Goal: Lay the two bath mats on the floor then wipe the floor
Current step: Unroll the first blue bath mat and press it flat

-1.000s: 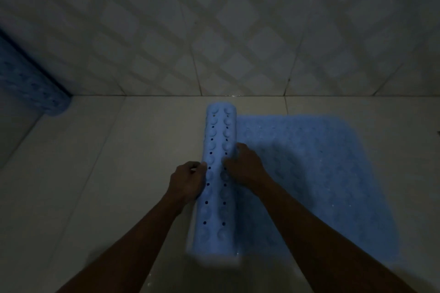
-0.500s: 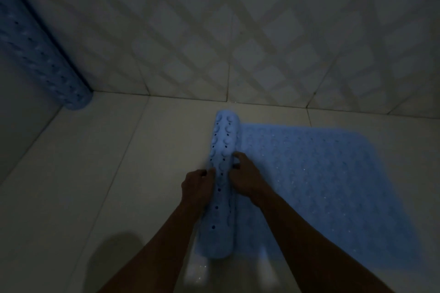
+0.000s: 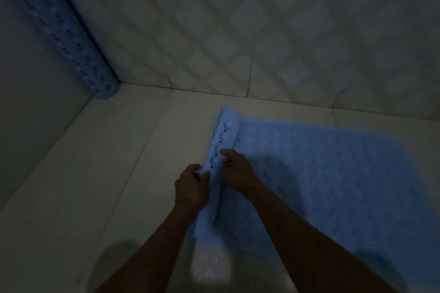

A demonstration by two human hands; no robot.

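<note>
A blue bath mat point(image 3: 333, 173) with suction cups and small holes lies mostly flat on the pale floor, spreading to the right. Its left edge is still curled into a narrow roll point(image 3: 221, 140). My left hand point(image 3: 190, 188) grips that roll from the left side. My right hand point(image 3: 238, 171) holds it from the right, fingers curled on the roll. A second blue bath mat point(image 3: 64, 38), fully rolled up, leans in the far left corner against the wall.
A tiled wall point(image 3: 262, 31) with a diamond pattern stands just beyond the mat. Another wall point(image 3: 28, 114) closes the left side. Pale floor tiles point(image 3: 107, 185) lie bare to the left of my hands. The room is dim.
The roll has grown thinner as more mat has spread flat to the right. Both hands stay on the roll. The view has shifted left, showing more of the corner mat.
</note>
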